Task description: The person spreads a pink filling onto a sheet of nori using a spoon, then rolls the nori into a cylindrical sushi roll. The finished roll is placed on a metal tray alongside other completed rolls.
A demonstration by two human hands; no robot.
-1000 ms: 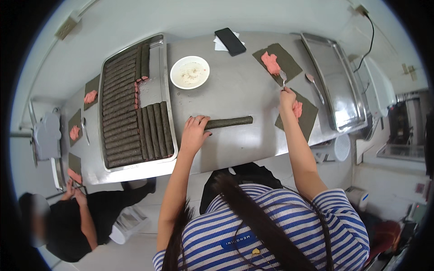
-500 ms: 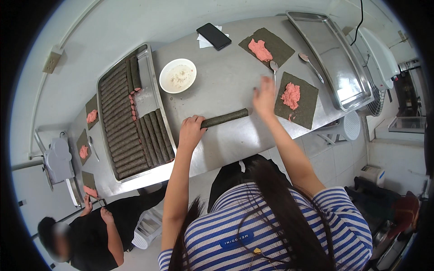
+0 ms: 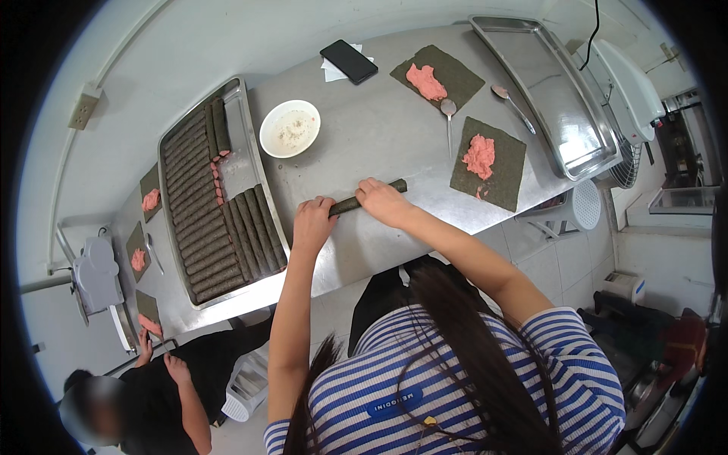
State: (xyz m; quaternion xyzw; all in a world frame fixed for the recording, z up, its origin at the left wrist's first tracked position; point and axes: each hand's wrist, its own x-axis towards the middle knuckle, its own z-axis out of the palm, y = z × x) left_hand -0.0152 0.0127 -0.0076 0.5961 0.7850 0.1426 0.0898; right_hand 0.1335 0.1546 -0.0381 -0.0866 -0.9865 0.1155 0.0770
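Dark green seaweed roll (image 3: 346,205) lies slightly aslant on the steel table (image 3: 364,144), close to the near edge. The left hand (image 3: 312,220) covers its left end; the right hand (image 3: 381,202) lies over it farther right, with the right tip showing beyond. Both hands' fingers look bent and close together, but whether they pinch the roll or only press on it, I cannot tell from above. Leftward, a metal tray (image 3: 240,161) holds rows of similar rolls. Beyond stands a white bowl (image 3: 290,129). Rightward, a spoon (image 3: 449,112) lies between two paste-topped seaweed sheets (image 3: 509,173).
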